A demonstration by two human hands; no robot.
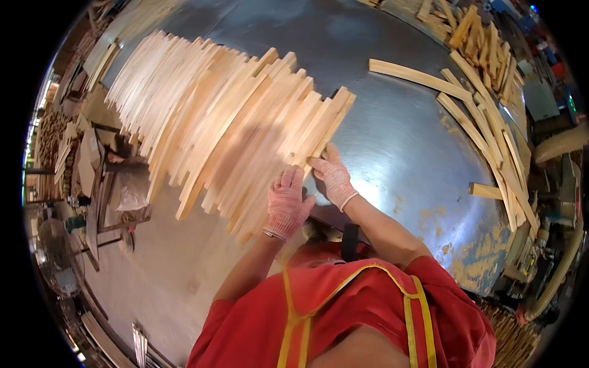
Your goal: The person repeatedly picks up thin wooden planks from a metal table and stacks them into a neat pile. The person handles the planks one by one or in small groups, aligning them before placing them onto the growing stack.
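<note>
A wide row of pale wooden strips lies side by side on the metal table, their ends uneven. My left hand, in a pinkish knit glove, rests flat on the near ends of the strips, fingers stretched and thumb apart. My right hand, gloved alike, holds the near end of the outermost wooden strip at the row's right edge. Its fingers are bent against that strip's side and partly hidden. A dark shadow falls across the middle of the row.
The shiny metal tabletop extends right, with sawdust near its right corner. Loose wooden strips lie crossed along the right edge, below a heap of offcuts. A ribbed hose hangs at far right. A wooden stand is at left.
</note>
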